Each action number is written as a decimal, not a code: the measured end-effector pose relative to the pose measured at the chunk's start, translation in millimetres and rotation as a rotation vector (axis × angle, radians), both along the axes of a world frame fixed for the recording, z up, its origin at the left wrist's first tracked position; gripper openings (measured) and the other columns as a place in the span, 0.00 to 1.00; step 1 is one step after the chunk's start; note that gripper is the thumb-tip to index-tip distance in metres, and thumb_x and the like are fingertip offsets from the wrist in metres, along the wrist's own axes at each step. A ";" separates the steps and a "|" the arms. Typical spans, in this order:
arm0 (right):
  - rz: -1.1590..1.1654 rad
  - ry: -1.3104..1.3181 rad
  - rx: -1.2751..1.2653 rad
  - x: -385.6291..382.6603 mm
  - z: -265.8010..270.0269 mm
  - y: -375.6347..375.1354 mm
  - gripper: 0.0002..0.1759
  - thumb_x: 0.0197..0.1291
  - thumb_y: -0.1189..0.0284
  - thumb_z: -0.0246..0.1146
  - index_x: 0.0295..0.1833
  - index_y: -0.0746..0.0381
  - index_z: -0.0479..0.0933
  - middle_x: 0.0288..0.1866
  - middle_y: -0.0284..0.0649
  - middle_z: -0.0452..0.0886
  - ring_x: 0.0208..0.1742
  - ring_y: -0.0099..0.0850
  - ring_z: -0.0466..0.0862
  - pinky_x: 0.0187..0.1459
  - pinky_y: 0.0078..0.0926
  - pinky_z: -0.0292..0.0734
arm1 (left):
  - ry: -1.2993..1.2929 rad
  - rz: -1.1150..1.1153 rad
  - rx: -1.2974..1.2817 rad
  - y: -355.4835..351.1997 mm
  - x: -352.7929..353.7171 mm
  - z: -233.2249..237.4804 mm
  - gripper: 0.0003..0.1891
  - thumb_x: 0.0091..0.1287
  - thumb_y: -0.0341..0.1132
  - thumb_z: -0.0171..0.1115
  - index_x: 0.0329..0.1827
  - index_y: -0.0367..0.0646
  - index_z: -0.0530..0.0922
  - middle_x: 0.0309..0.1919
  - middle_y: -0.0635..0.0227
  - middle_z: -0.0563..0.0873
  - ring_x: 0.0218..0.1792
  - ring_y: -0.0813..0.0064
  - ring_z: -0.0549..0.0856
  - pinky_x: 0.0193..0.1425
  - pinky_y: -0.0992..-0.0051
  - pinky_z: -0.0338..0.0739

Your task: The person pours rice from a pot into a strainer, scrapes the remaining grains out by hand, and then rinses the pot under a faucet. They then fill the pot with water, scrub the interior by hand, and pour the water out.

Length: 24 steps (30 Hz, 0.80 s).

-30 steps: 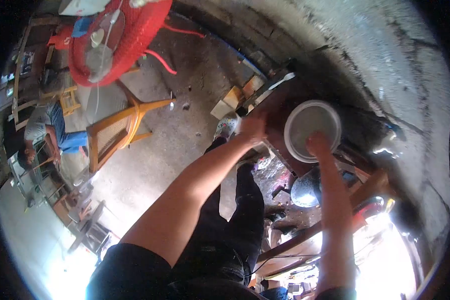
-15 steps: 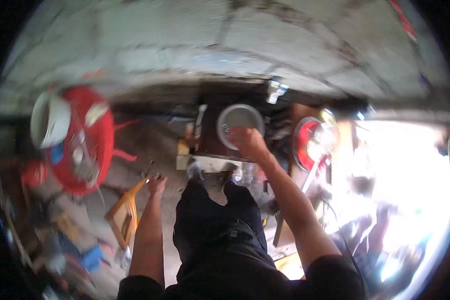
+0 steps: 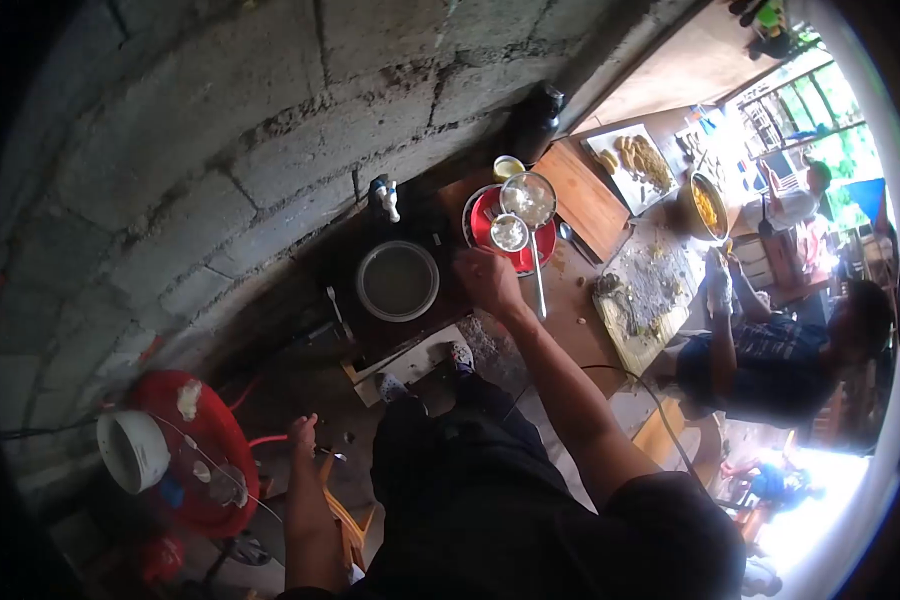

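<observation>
My right hand (image 3: 487,278) is closed, with curled fingers, between the metal pot and the red plate. Whatever is in it, if anything, is hidden. The round pot (image 3: 398,318) stands on a dark stove top (image 3: 370,335) and holds a cloudy, greyish liquid. On the red plate (image 3: 482,212) rest a small cup of white stuff (image 3: 509,234) and a long-handled strainer (image 3: 528,190). My left hand (image 3: 303,432) hangs low beside my leg, loosely open with its fingers partly out, near a red stool's leg.
A red plastic stool (image 3: 175,385) bears a white bucket (image 3: 135,452). Along the block wall (image 3: 270,150) runs a wooden table with a cutting board (image 3: 585,200), a tray of food pieces (image 3: 635,165) and a bowl of yellow strips (image 3: 707,210). Another person (image 3: 770,355) works at the right.
My right hand has moved from over the pot to the right, beside the red plate. The view has turned right, bringing the table and the other person into sight. The left hand stays low.
</observation>
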State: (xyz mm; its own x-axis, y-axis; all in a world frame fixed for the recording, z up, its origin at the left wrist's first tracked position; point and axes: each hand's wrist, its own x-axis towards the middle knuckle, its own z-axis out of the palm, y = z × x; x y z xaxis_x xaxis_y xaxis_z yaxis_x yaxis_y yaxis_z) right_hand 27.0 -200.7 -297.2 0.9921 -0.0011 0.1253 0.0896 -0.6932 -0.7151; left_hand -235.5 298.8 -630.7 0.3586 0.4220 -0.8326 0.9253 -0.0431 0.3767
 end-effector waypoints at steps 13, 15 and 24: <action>-0.490 0.246 -0.132 -17.9 -72.0 -173.7 0.22 0.60 0.53 0.73 0.43 0.63 0.86 0.39 0.47 0.90 0.43 0.45 0.90 0.47 0.42 0.83 | -0.357 -0.190 0.324 -64.0 12.9 68.6 0.26 0.64 0.40 0.78 0.60 0.31 0.84 0.55 0.51 0.90 0.54 0.64 0.90 0.65 0.69 0.81; -0.496 0.264 -0.123 -17.4 -82.8 -189.9 0.23 0.60 0.53 0.73 0.42 0.64 0.83 0.37 0.47 0.89 0.41 0.45 0.90 0.45 0.43 0.83 | -0.460 -0.152 0.302 -106.5 44.7 121.6 0.26 0.65 0.38 0.77 0.61 0.30 0.83 0.56 0.50 0.90 0.55 0.64 0.90 0.65 0.68 0.81; -0.173 -0.033 -0.172 10.7 -102.4 -196.5 0.53 0.46 0.50 0.82 0.74 0.62 0.68 0.68 0.51 0.77 0.69 0.52 0.74 0.68 0.48 0.72 | -0.579 -0.247 0.219 -180.3 110.8 191.1 0.30 0.68 0.36 0.75 0.69 0.29 0.77 0.64 0.45 0.84 0.63 0.61 0.87 0.67 0.68 0.80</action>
State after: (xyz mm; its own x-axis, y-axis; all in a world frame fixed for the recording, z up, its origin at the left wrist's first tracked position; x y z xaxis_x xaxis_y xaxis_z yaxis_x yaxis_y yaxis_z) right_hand 37.7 -397.2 -399.6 0.9744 -0.1460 0.1709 -0.0191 -0.8114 -0.5841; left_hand -124.7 118.5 -439.7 0.8298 0.4081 -0.3807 0.5295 -0.3599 0.7682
